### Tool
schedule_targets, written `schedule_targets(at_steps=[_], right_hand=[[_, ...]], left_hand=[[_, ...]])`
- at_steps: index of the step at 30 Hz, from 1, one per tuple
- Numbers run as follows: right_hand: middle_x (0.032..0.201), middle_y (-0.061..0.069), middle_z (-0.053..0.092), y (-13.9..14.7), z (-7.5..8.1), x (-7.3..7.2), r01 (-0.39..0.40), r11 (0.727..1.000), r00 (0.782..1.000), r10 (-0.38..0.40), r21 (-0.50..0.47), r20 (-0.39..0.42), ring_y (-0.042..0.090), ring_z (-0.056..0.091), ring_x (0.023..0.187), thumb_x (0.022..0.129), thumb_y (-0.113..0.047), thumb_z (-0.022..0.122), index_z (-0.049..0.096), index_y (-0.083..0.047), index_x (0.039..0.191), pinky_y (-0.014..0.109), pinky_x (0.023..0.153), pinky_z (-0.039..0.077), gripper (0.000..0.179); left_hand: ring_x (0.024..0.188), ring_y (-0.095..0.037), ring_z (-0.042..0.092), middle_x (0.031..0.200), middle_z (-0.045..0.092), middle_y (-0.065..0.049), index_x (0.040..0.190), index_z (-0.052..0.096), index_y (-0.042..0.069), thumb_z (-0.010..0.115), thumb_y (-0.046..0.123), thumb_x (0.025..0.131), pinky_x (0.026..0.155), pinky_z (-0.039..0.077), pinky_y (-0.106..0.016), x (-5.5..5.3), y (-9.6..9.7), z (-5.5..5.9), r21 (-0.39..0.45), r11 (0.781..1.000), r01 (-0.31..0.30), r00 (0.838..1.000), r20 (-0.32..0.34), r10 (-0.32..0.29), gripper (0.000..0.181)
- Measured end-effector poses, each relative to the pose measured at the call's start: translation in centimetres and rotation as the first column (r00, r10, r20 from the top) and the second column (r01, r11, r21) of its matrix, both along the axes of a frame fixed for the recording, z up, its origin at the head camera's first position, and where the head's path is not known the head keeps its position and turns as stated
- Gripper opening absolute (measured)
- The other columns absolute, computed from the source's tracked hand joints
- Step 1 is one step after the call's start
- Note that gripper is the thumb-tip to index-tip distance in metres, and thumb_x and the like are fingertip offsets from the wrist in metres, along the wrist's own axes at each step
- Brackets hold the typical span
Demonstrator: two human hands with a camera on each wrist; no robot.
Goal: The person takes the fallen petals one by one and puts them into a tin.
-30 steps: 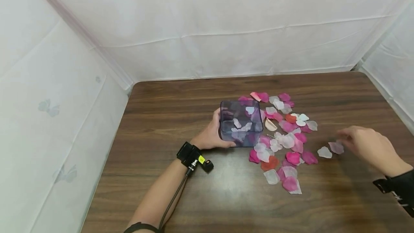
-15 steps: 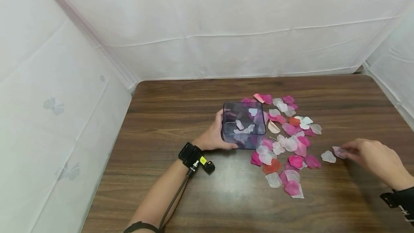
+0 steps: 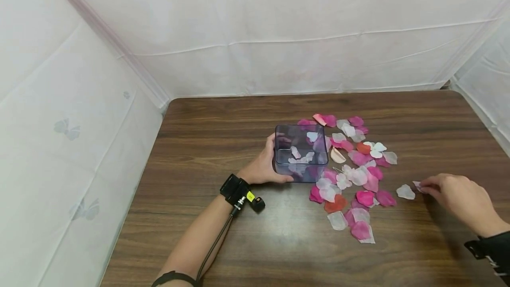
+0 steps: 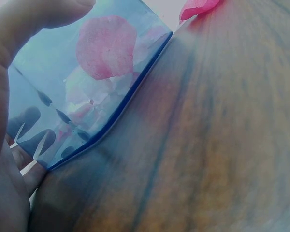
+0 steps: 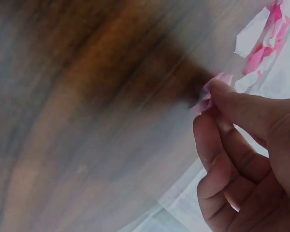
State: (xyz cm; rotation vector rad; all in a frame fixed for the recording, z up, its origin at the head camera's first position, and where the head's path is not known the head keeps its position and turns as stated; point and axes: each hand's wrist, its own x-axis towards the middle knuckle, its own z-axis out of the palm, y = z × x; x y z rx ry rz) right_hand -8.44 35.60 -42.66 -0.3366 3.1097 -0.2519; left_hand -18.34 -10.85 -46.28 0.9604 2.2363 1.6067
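My left hand [image 3: 264, 166] grips a clear bluish plastic box [image 3: 300, 145] by its left side, thumb along the front and fingers behind. Several pale petals [image 3: 295, 152] show inside it, and others show through its wall. In the left wrist view the thumb [image 4: 43, 17] lies against the box wall [image 4: 48, 72]. Over at the right, my right hand [image 3: 462, 196] pinches a pale pink petal [image 5: 209, 94] between thumb and fingertips, close to the table. A single white petal [image 3: 405, 191] lies just left of those fingertips.
Pink, white and red petals [image 3: 360, 230] are scattered over the brown wooden table [image 3: 207, 145], right of the box. One cream petal [image 3: 338, 155] lies beside the box. White cloth [image 3: 255, 34] hangs behind the table and along both sides.
My right hand has closed its thumb and fingers on the pale pink petal, which is now bunched up. The left hand keeps its grip on the box. The head view shifted slightly.
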Motion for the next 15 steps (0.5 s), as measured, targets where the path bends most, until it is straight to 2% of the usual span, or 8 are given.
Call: schedule_targets(at_steps=[2, 5, 9, 13, 15], right_hand=[[0.071, 0.011, 0.068, -0.1, 0.4, 0.0, 0.01, 1.0, 1.0, -0.01, -0.007, -0.028, 0.017, 0.056, 0.053, 0.082, -0.007, 0.08, 0.076, -0.001, 0.085, 0.038, 0.042, 0.042, 0.009], [0.07, 0.011, 0.068, -0.5, 1.3, -0.2, -0.007, 1.0, 0.993, 0.005, -0.024, -0.117, 0.013, 0.05, 0.049, 0.081, -0.007, 0.081, 0.076, -0.001, 0.086, 0.033, 0.04, 0.035, 0.01], [0.075, 0.014, 0.07, -1.6, 3.0, -1.0, -0.044, 0.998, 0.974, 0.036, -0.035, -0.225, 0.014, 0.05, 0.049, 0.079, -0.007, 0.082, 0.077, -0.002, 0.089, 0.031, 0.04, 0.032, 0.012], [0.081, 0.014, 0.071, -3.6, 5.1, -1.7, -0.103, 0.994, 0.943, 0.086, -0.038, -0.32, 0.022, 0.057, 0.055, 0.08, -0.005, 0.081, 0.076, -0.002, 0.094, 0.034, 0.042, 0.037, 0.015], [0.083, 0.013, 0.071, -5.0, 6.1, -2.1, -0.154, 0.987, 0.918, 0.127, -0.042, -0.376, 0.025, 0.062, 0.06, 0.091, -0.021, 0.074, 0.076, -0.002, 0.096, 0.037, 0.045, 0.042, 0.02]], left_hand=[[0.129, -0.026, 0.045, 0.147, 0.038, -0.009, 0.152, 0.008, 0.013, 0.095, 0.009, 0.065, 0.112, 0.035, -0.042, 0.0, 0.0, 0.0, -0.01, 1.0, -0.004, 1.0, 0.001, 0.004, 0.124], [0.13, -0.029, 0.044, 0.147, 0.037, -0.012, 0.153, 0.007, 0.011, 0.095, 0.007, 0.065, 0.113, 0.034, -0.045, 0.2, 0.0, 0.1, -0.003, 1.0, 0.002, 1.0, 0.007, -0.002, 0.124], [0.13, -0.038, 0.043, 0.147, 0.037, -0.022, 0.151, 0.007, 0.002, 0.093, 0.002, 0.066, 0.113, 0.033, -0.052, 0.8, 0.0, 1.5, 0.028, 1.0, 0.014, 1.0, 0.006, -0.014, 0.12], [0.129, -0.041, 0.043, 0.145, 0.037, -0.026, 0.149, 0.009, -0.003, 0.091, 0.002, 0.069, 0.112, 0.033, -0.054, 1.4, 0.0, 3.2, 0.023, 1.0, 0.018, 1.0, 0.003, -0.018, 0.115], [0.129, -0.041, 0.042, 0.145, 0.037, -0.026, 0.149, 0.009, -0.003, 0.09, 0.002, 0.069, 0.112, 0.033, -0.054, 1.5, 0.0, 3.6, 0.013, 1.0, 0.015, 1.0, 0.004, -0.015, 0.114]])
